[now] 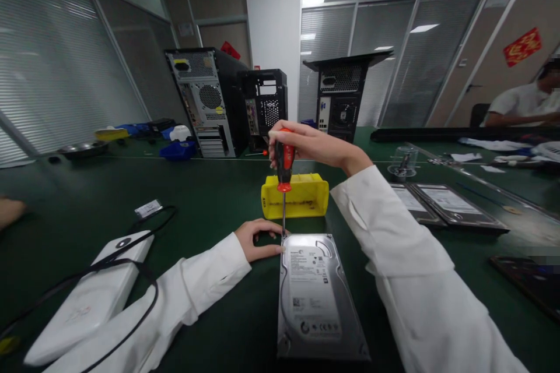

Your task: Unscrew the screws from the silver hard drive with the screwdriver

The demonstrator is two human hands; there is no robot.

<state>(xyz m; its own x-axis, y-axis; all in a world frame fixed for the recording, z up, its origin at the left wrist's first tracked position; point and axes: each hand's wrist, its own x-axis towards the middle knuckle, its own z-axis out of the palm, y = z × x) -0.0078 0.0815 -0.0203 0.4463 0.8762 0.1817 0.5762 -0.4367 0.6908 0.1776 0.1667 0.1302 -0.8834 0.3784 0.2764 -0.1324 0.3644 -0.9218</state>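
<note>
A silver hard drive with a white label lies flat on the green table in front of me. My right hand is wrapped round the handle of a red and black screwdriver, held upright. Its tip meets the drive's far left corner. My left hand rests at that same corner, thumb on the drive's left edge and fingers apart near the tip. Just behind the drive sits a yellow bin with small dark bits inside.
Computer cases stand at the back. More hard drives and a clear cup are on the right. A white power bank with a black cable lies left. A person sits far right; another hand shows far left.
</note>
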